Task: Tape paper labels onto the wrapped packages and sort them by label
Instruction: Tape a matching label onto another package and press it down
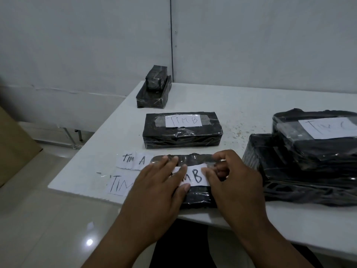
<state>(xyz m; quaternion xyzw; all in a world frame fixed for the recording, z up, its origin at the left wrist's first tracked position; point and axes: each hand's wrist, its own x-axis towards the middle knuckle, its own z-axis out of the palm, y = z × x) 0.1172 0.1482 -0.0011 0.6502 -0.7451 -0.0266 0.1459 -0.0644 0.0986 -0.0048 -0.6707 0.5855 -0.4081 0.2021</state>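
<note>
A black wrapped package (195, 159) lies at the table's near edge, under both my hands. On its top sits a white paper label (195, 176) reading "TIM B". My left hand (158, 182) lies flat on the label's left part, fingers spread. My right hand (229, 176) presses the label's right end with thumb and fingertips. Two loose labels rest on the table to the left: one reading "TIM A" (133, 160), one reading "TIM" (117, 184), partly hidden by my left hand.
Behind lies a package labelled "TIM B" (182, 130). Two unlabelled packages are stacked at the far corner (154, 91). At the right, a package labelled "TIM C" (316, 130) sits on a larger black package (289, 178). The white table (241, 101) ends near my body.
</note>
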